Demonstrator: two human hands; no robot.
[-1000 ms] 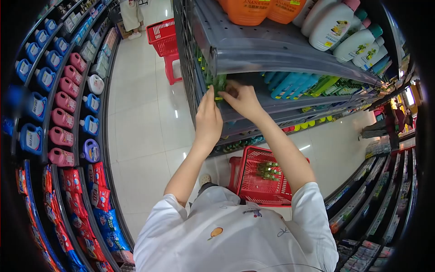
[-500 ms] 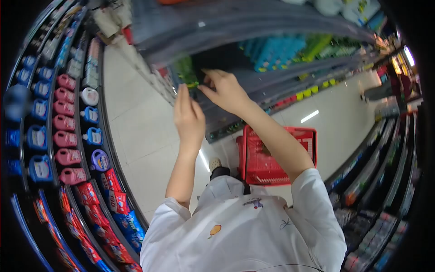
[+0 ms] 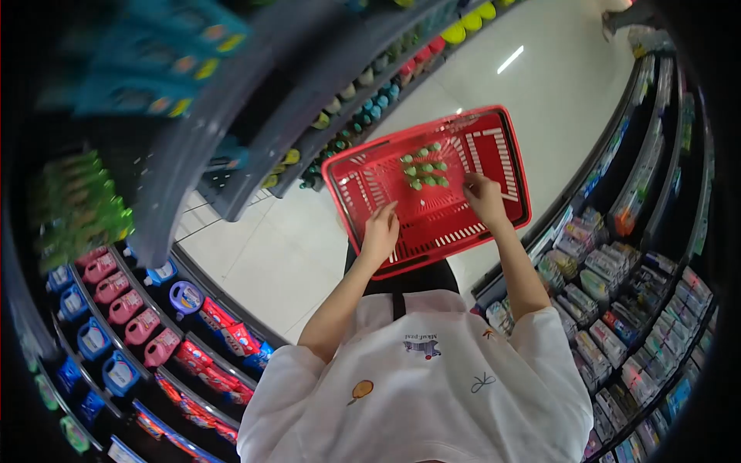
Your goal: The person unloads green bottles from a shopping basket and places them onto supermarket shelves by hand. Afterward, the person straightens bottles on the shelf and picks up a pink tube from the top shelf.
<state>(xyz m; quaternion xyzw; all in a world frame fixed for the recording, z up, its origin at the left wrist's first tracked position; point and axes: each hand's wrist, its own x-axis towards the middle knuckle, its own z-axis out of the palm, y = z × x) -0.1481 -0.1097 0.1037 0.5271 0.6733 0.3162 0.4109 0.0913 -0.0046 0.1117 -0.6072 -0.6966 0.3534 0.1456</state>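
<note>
A red shopping basket (image 3: 494, 193) is below me, directly in front of my shirt. Inside it shows a cluster of small green items (image 3: 424, 166), perhaps green-topped bottles; their exact kind is too small to make out. My left hand (image 3: 381, 231) is over the basket's left front part, fingers stretched out and holding nothing I can see. On the other side, my right hand (image 3: 485, 199) hangs over the interior, just right of the green items. Its fingers are slightly bent and apart, with nothing visible in them.
Dark store shelves (image 3: 262, 85) with blue packs (image 3: 147, 96) and green packs (image 3: 77, 204) rise at left. Pink detergent jugs (image 3: 123, 306) line the lower left. Racks of small packages (image 3: 610, 278) stand at right. Pale floor tiles (image 3: 494, 85) run between.
My hands have moved from the green item at the shelf down to the basket. My view has turned right and down. A green cluster now shows inside the basket.
</note>
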